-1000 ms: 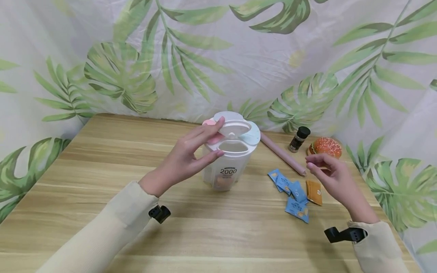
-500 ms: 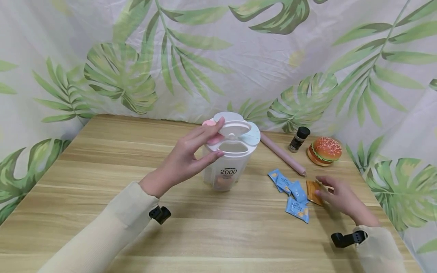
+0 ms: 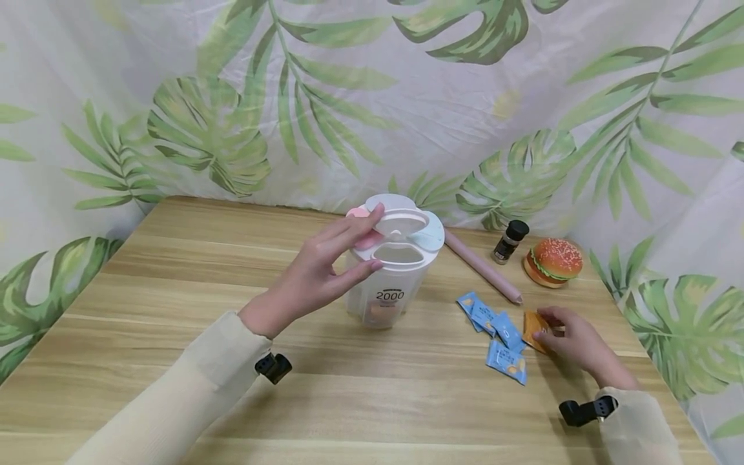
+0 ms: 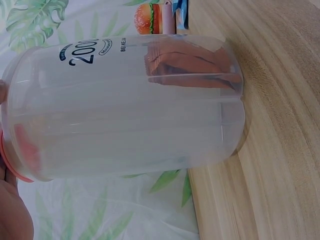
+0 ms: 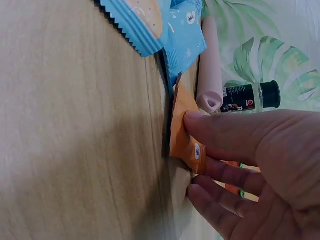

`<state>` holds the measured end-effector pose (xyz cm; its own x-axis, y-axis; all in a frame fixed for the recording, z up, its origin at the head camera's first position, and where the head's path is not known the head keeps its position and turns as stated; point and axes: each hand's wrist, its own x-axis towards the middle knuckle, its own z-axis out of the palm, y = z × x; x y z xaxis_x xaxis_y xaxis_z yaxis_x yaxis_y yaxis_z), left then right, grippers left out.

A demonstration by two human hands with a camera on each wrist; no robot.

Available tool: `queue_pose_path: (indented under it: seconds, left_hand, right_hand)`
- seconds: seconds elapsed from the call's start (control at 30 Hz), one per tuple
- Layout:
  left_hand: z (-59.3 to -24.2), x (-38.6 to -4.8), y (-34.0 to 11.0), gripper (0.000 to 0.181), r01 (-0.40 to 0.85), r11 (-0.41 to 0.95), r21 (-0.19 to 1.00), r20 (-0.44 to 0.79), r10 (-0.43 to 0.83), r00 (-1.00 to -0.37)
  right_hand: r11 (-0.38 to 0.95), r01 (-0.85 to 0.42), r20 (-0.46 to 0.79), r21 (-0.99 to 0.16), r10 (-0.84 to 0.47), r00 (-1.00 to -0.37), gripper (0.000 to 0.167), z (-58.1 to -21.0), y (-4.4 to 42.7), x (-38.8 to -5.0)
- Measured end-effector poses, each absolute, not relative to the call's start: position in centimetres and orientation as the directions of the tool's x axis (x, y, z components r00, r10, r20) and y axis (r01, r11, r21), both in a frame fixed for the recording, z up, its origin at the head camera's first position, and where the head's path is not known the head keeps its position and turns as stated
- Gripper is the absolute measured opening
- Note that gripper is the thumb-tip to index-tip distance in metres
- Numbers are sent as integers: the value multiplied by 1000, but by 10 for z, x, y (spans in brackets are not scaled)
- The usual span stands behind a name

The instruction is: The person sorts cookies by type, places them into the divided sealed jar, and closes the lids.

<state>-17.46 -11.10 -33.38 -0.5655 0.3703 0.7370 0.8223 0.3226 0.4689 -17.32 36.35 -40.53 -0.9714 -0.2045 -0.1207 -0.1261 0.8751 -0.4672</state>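
A clear plastic storage container (image 3: 380,310) marked 2000 stands upright on the table, its front flap (image 3: 401,223) raised over an opening. My left hand (image 3: 316,271) touches its lid from the left, the index fingertip at the raised flap and the thumb at the front rim. In the left wrist view, brown-orange packets (image 4: 187,62) lie inside the container at its base. My right hand (image 3: 575,339) pinches an orange snack packet (image 5: 187,132) between thumb and fingers; the packet is bent and tilted close to the tabletop. Several blue snack packets (image 3: 506,361) lie just left of it.
Behind the packets lies a pink tube (image 3: 485,268). Beyond it stand a black-capped seasoning bottle (image 3: 510,242) and a toy hamburger (image 3: 553,261). A leaf-print cloth (image 3: 325,97) hangs along the wooden table's (image 3: 192,258) back and sides.
My right hand has come down from near the hamburger to the orange packet and now pinches it, bending it up. The left hand and container stay in place.
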Motion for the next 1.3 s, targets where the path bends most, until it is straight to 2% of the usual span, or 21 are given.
queue_pose_path:
  seconds: [0.3, 0.7, 0.8, 0.97, 1.3]
  left_hand:
    - [-335, -175, -110, 75, 826, 313, 469, 745, 363, -560]
    - [-334, -174, -110, 75, 817, 333, 471, 735, 364, -572]
    - [-333, -174, -110, 75, 817, 329, 474, 734, 365, -573]
    - [-334, -174, -110, 76, 823, 321, 469, 741, 364, -565]
    - [-334, -175, -111, 76, 815, 324, 480, 727, 374, -576]
  right_hand:
    - [881, -96, -106, -463, -162, -981, 42, -408, 367, -174]
    - [872, -26, -75, -488, -72, -995, 42, -407, 371, -169]
    - [871, -39, -38, -489, -66, -997, 38, -408, 373, -168]
    - [858, -104, 93, -503, -67, -993, 32, -408, 375, -164]
    - [717, -126, 181, -686, 0, -983, 40, -396, 370, -166]
